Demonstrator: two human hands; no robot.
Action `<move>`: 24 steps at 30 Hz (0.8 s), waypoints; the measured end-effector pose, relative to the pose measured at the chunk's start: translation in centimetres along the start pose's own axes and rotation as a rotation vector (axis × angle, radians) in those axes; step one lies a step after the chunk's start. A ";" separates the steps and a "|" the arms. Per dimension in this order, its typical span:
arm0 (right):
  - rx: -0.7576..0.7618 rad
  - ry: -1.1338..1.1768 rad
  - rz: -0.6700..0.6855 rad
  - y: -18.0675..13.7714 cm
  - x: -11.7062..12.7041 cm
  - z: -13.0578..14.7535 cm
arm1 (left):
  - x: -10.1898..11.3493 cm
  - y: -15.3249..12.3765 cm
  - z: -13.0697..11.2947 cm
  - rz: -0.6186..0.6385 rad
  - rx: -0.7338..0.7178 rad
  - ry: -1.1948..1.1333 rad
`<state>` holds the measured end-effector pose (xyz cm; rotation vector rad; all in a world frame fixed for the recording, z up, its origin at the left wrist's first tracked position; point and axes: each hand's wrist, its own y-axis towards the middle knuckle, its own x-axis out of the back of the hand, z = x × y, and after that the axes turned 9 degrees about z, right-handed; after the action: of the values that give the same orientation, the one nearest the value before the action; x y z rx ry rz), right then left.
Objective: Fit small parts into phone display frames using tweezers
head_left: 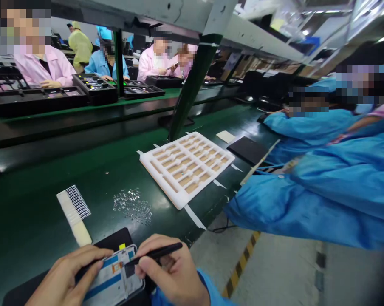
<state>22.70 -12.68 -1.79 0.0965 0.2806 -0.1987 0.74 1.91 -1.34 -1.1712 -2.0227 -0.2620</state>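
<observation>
My left hand grips the sides of a smartphone from below. The phone's face is covered by a white and blue printed film. My right hand pinches a slim black pen-like tool, and its tip rests on the upper part of the phone. Under the phone lies a black mat. The picture does not show exactly what the tip touches.
A white foam tray with several slots lies on the green bench, beside a barcoded strip and scattered small silvery pieces. Co-workers in blue smocks crowd the right; black trays line a far bench.
</observation>
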 end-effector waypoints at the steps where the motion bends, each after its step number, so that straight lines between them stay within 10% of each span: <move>1: -0.004 -0.003 0.029 0.0 -0.6 -0.3 | 0.1 0.3 -0.2 0.042 -0.014 -0.031; 24: -0.066 -0.334 0.000 1.1 -1.6 -2.6 | -1.3 0.1 -0.3 0.085 0.046 -0.118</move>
<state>20.79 -10.97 -3.72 -0.0027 -0.0457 -0.2020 1.38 1.00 -2.02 -1.2665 -2.0631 -0.1057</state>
